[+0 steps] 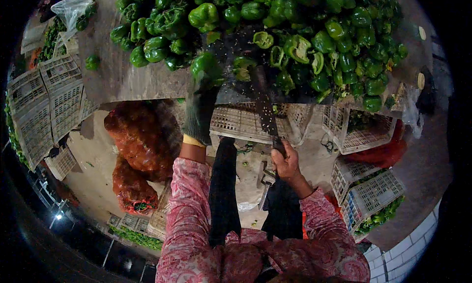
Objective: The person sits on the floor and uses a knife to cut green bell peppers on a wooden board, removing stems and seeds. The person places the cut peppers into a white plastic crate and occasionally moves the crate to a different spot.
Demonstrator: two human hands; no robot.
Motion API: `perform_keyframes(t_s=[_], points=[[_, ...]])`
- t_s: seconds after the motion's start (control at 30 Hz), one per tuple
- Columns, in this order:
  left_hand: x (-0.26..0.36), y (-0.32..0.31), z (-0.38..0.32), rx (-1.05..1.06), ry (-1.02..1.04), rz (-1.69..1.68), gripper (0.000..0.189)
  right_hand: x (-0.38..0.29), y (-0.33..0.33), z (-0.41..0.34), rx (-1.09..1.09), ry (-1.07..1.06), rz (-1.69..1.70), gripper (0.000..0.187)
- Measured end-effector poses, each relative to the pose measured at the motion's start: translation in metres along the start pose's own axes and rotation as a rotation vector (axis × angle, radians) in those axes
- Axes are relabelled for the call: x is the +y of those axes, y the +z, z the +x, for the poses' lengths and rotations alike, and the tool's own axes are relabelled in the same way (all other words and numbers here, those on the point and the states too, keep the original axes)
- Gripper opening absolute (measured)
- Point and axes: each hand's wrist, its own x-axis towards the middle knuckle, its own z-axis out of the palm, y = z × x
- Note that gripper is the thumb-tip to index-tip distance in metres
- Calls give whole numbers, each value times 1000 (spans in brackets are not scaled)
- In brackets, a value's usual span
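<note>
My left hand [203, 93], in a dark knitted glove, is around a whole green bell pepper [205, 66] at the near edge of the table [147, 83]. My bare right hand [288, 162] grips the handle of a long, wide-bladed knife [266, 109], its dark blade dotted with pale seeds. The blade points away from me, and its tip lies beside a cut pepper piece [242, 69]. Opened peppers [297, 49] with pale insides lie right of the blade, and another cut pepper [263, 40] sits farther back. Seeds are scattered on the dark surface between.
A heap of green peppers [254, 10] covers the far side of the table. Beneath the near edge stands a plastic crate [243, 122]. Red mesh sacks [142, 139] lie at left on the floor. Stacked crates [48, 98] rise far left; more crates [376, 194] stand at right.
</note>
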Motion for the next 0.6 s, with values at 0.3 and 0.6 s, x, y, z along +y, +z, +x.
perform_keyframes(t_s=[0.3, 0.6], points=[[-9, 6, -13, 150, -142, 542, 39, 27, 8, 37, -73, -217, -310, 22], [-36, 1, -3, 101, -120, 573, 42, -28, 3, 56, 27, -234, -307, 23]])
